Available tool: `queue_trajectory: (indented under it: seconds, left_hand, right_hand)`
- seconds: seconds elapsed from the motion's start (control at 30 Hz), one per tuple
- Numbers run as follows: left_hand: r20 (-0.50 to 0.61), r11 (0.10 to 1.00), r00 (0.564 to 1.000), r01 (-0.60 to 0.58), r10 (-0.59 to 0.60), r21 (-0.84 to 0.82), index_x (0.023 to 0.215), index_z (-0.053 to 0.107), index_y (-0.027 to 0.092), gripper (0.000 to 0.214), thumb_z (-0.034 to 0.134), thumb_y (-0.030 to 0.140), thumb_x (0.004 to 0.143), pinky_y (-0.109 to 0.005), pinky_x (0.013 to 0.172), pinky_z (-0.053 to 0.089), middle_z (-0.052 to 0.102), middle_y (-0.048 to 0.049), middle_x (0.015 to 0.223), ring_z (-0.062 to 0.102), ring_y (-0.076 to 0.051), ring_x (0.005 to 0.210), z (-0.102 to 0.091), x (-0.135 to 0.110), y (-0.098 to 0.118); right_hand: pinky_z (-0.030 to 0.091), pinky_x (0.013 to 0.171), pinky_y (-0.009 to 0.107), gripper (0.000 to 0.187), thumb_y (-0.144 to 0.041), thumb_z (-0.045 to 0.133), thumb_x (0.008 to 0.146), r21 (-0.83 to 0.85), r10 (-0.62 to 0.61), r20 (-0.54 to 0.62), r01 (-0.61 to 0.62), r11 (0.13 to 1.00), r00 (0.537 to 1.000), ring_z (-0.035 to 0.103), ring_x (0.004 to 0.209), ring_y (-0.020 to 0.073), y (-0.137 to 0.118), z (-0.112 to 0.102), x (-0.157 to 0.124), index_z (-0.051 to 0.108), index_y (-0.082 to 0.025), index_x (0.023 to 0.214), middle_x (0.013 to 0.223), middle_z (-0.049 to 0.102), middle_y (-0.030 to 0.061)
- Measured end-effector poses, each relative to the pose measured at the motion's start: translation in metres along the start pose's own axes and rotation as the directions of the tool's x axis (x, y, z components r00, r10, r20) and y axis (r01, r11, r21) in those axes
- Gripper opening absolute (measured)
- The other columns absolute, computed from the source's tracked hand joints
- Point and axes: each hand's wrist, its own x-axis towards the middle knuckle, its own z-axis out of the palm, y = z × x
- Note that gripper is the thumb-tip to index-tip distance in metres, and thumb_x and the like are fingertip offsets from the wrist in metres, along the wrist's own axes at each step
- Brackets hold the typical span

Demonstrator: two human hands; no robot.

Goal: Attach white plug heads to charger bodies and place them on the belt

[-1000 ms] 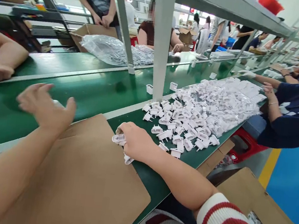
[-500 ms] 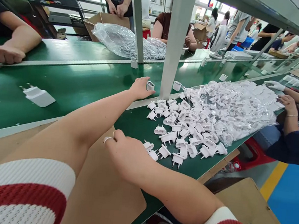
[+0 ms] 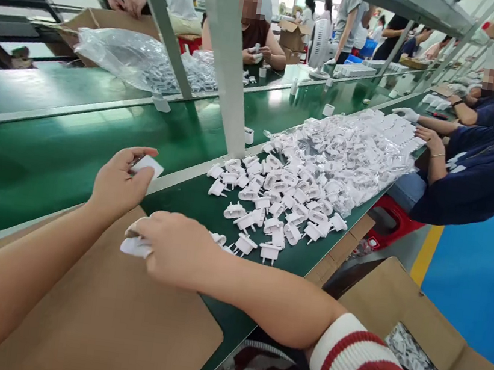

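My left hand (image 3: 117,183) pinches a white charger housing (image 3: 149,166) between thumb and fingers, above the near edge of the green belt. Just to its right and nearer to me, my right hand (image 3: 181,249) is closed on a white plastic piece (image 3: 136,247); the fingers hide much of it, and its exact kind does not show. Under both hands lies a sheet of brown cardboard (image 3: 119,326). Beside my right hand spreads a heap of white two-pin plug parts (image 3: 277,195), loose on the green table.
A clear bag of white parts (image 3: 346,155) lies beyond the heap. A grey metal post (image 3: 224,66) rises near the belt. Another white housing (image 3: 248,135) stands on the belt. Co-workers sit at right and across. An open cardboard box (image 3: 387,294) is at lower right.
My left hand has taken the white housing from the belt and drawn it back towards me. My right hand has moved left, and a white piece now shows in it. The view has turned right.
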Motion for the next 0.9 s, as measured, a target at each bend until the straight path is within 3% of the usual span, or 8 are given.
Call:
queue_trajectory:
  seconds: [0.1,0.23,0.43,0.5,0.57,0.7,0.8,0.9]
  left_hand:
    - [0.02,0.999,1.0,-0.005,0.006,-0.043,0.132,0.065,0.024,0.041,0.052,0.031,0.094,-0.045,0.106,0.05,0.066,-0.0051,0.141,0.064,-0.029,0.118,-0.027,-0.057,-0.024]
    - [0.145,0.982,0.987,-0.041,0.069,-0.187,0.146,0.05,0.018,0.053,0.052,0.04,0.098,-0.043,0.11,0.052,0.063,-0.0134,0.145,0.063,-0.028,0.125,-0.046,-0.129,-0.043]
    - [0.267,0.907,0.95,-0.039,0.164,-0.418,0.158,0.038,0.024,0.063,0.059,0.04,0.101,-0.044,0.115,0.051,0.052,-0.016,0.157,0.059,-0.027,0.136,-0.049,-0.197,-0.041]
    - [0.207,0.86,0.973,0.018,0.102,-0.51,0.157,0.036,0.026,0.074,0.072,0.042,0.094,-0.043,0.11,0.055,0.051,-0.0163,0.156,0.063,-0.026,0.129,-0.046,-0.207,-0.042]
    - [0.181,0.831,0.983,0.084,0.021,-0.551,0.143,0.051,0.023,0.065,0.08,0.046,0.089,-0.041,0.102,0.058,0.062,-0.0137,0.141,0.068,-0.025,0.116,-0.044,-0.21,-0.042]
    - [0.211,0.844,0.977,0.097,0.019,-0.528,0.11,0.071,0.02,0.037,0.079,0.05,0.09,-0.036,0.092,0.057,0.073,-0.0062,0.109,0.069,-0.022,0.098,-0.046,-0.209,-0.039]
    - [0.162,0.849,0.985,0.028,0.068,-0.528,0.113,0.074,0.02,0.037,0.08,0.046,0.088,-0.033,0.09,0.056,0.071,-0.0054,0.111,0.068,-0.02,0.098,-0.047,-0.207,-0.035]
    - [0.159,0.84,0.984,0.02,0.079,-0.542,0.106,0.076,0.019,0.032,0.079,0.045,0.087,-0.031,0.084,0.055,0.069,-0.0053,0.106,0.067,-0.02,0.095,-0.047,-0.206,-0.034]
  right_hand:
    - [0.055,0.075,0.027,0.028,-0.018,0.063,0.088,0.352,0.111,-0.013,-0.099,0.931,0.994,0.071,0.1,0.0198,-0.001,0.001,0.001,0.071,-0.024,0.114,0.113,0.076,0.0019]
    - [0.05,0.061,0.023,0.032,-0.029,0.074,0.085,0.708,0.276,0.206,-0.338,0.621,0.939,0.071,0.084,0.0167,-0.004,0.005,-0.001,0.075,-0.025,0.117,0.093,0.077,0.0009]
    - [0.058,0.078,0.024,0.049,-0.027,0.095,0.063,0.84,0.243,0.338,-0.408,0.358,0.909,0.072,0.088,0.0132,-0.021,0.005,-0.005,0.077,-0.019,0.107,0.101,0.079,0.004]
    - [0.059,0.077,0.025,0.048,-0.031,0.096,0.063,0.821,0.254,0.359,-0.433,0.372,0.898,0.071,0.086,0.0131,-0.025,0.006,-0.007,0.076,-0.018,0.105,0.098,0.078,0.0043]
    - [0.058,0.071,0.025,0.047,-0.035,0.095,0.066,0.788,0.273,0.348,-0.438,0.434,0.897,0.07,0.08,0.0126,-0.026,0.009,-0.008,0.076,-0.017,0.106,0.095,0.077,0.004]
    - [0.059,0.07,0.029,0.036,-0.038,0.083,0.082,0.631,0.277,0.107,-0.281,0.723,0.955,0.068,0.077,0.0148,-0.019,0.015,-0.011,0.074,-0.02,0.111,0.095,0.076,0.0039]
    - [0.061,0.084,0.038,0.022,-0.029,0.07,0.093,0.227,0.008,-0.195,0.037,0.973,0.981,0.07,0.093,0.0205,-0.015,0.017,-0.017,0.075,-0.023,0.114,0.105,0.076,0.0061]
    - [0.061,0.09,0.04,0.026,-0.022,0.061,0.1,-0.075,-0.262,-0.214,0.252,0.965,0.941,0.071,0.102,0.0229,-0.017,0.023,-0.021,0.072,-0.025,0.123,0.109,0.076,0.0079]
